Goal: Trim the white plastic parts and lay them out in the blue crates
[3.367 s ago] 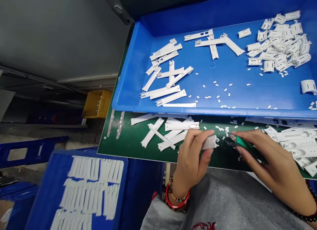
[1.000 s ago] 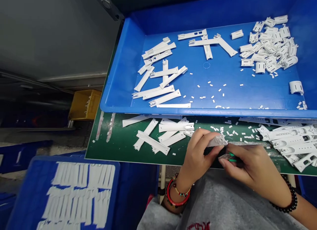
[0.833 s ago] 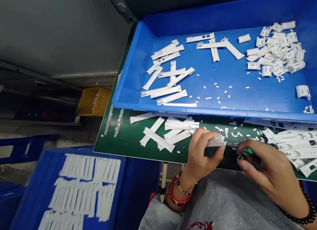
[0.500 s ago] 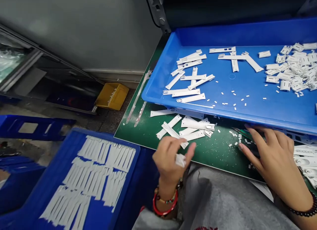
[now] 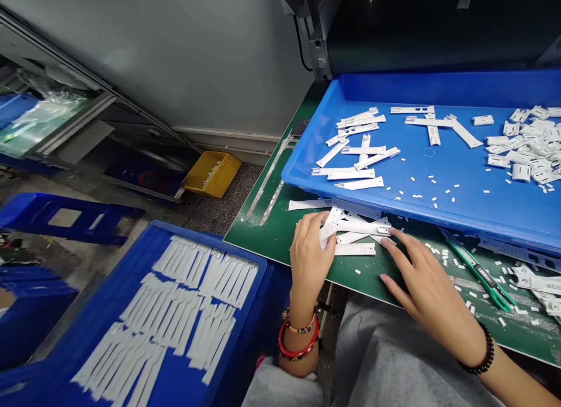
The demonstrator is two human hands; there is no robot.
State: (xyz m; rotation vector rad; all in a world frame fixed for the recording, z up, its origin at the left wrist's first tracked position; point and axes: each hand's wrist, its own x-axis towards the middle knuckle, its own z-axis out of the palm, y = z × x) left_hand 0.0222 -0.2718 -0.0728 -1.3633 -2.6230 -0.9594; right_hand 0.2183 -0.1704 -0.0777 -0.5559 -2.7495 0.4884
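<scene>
My left hand point(image 5: 310, 252) is closed around white strip parts point(image 5: 332, 225), which stick up between thumb and fingers at the table edge. To its right, my right hand point(image 5: 423, 272) has its fingers apart, the fingertips at the right end of a loose pile of white strips point(image 5: 357, 249) on the green table point(image 5: 258, 232). Right of that hand lies a green-handled tool point(image 5: 480, 272) among small white chips. Behind the pile, the large blue tray point(image 5: 456, 208) holds scattered white strips on its left and a heap of short white clips point(image 5: 526, 141) on its right.
Lower left, a blue bin point(image 5: 258, 284) holds rows of white strips point(image 5: 175, 305). A yellow box point(image 5: 213, 173) sits on the floor behind it. More white parts point(image 5: 543, 284) lie at the table's right. A dark machine with a metal bracket point(image 5: 321, 59) stands behind the tray.
The view has shifted. My right hand has moved left from beside the tool to the strip pile, leaving the tool in plain sight. My left hand now grips strips at the pile's left side.
</scene>
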